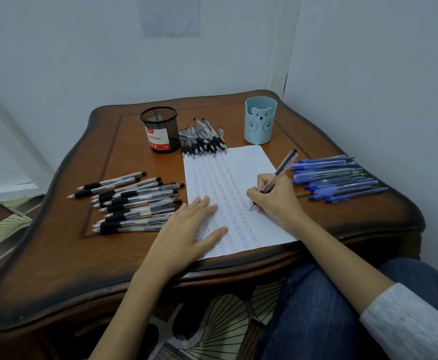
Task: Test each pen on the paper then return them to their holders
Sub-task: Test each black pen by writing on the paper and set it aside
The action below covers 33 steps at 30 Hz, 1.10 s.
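Pinching a pen (278, 173) in its fingers, the right hand (277, 202) has the tip on the paper (246, 162), the barrel slanting to the upper right. The left hand (186, 229), fingers straight, presses the paper.

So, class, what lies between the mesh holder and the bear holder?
A pile of black-grip pens lies flat on the table between the mesh holder and the bear holder, just beyond the paper, seen in the head view.
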{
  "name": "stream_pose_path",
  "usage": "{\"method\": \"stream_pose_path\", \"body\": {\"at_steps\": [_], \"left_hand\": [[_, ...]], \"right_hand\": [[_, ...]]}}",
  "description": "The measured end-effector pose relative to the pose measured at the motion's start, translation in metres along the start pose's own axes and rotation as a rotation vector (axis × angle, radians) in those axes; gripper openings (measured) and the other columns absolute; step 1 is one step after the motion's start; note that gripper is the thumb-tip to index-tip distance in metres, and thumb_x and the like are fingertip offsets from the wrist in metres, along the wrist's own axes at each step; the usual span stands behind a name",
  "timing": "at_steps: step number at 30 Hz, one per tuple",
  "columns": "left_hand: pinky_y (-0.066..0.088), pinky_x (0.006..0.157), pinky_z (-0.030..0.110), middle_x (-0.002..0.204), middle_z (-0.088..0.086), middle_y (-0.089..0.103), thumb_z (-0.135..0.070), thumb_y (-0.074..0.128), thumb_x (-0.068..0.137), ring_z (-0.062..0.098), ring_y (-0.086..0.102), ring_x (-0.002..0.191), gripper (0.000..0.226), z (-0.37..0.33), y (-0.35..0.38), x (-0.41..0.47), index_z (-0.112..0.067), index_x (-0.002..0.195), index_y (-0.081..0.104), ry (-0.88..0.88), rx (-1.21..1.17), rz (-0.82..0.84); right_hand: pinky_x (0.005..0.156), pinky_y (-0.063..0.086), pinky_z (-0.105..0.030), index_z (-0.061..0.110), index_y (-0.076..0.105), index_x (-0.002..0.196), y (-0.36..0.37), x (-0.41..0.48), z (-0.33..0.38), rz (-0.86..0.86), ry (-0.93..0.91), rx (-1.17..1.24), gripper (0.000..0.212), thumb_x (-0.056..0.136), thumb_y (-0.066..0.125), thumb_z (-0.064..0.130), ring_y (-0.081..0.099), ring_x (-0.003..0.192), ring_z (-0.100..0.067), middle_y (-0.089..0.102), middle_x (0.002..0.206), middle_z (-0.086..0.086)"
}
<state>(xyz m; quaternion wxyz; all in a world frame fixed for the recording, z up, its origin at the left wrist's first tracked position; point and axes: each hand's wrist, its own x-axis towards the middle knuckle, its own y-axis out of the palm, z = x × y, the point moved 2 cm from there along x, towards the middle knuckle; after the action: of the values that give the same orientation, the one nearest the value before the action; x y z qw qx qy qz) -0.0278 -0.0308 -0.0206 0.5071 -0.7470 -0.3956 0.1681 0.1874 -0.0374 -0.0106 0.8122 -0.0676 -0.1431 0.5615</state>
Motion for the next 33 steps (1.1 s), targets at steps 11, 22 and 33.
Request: {"method": "stream_pose_path", "body": {"at_steps": [11,22,33], "left_hand": [[0.007,0.119,0.027,0.155,-0.01,0.024,-0.079,0.024,0.078,0.001,0.015,0.143,0.084,-0.0001,0.0001,-0.0001,-0.031,0.145,0.037,-0.003,0.002,-0.003],[0.008,0.12,0.029,0.156,-0.01,0.024,-0.079,0.024,0.078,0.002,0.015,0.143,0.084,0.0008,0.0006,0.0001,-0.031,0.145,0.037,0.001,0.0,0.001],[0.013,0.12,0.031,0.154,-0.01,0.027,-0.078,0.027,0.079,0.002,0.018,0.143,0.081,0.0006,0.0002,0.0002,-0.03,0.144,0.039,0.009,-0.016,-0.017]], "right_hand": [[0.041,0.041,-0.023,-0.014,0.043,0.063,-0.0003,0.0018,-0.0015,-0.025,-0.021,-0.011,0.027,0.08,0.062,-0.007,0.049,0.045,-0.025,0.041,0.055,-0.014],[0.043,0.037,-0.024,-0.011,0.04,0.062,0.0008,0.0021,-0.0052,-0.025,-0.052,-0.053,0.027,0.079,0.06,-0.007,0.047,0.046,-0.022,0.036,0.054,-0.012],[0.038,0.022,-0.023,0.018,0.045,0.09,-0.0056,0.0044,0.0018,-0.038,0.164,0.388,0.022,0.1,0.046,0.037,0.033,0.038,-0.008,0.042,0.05,0.002]]}}
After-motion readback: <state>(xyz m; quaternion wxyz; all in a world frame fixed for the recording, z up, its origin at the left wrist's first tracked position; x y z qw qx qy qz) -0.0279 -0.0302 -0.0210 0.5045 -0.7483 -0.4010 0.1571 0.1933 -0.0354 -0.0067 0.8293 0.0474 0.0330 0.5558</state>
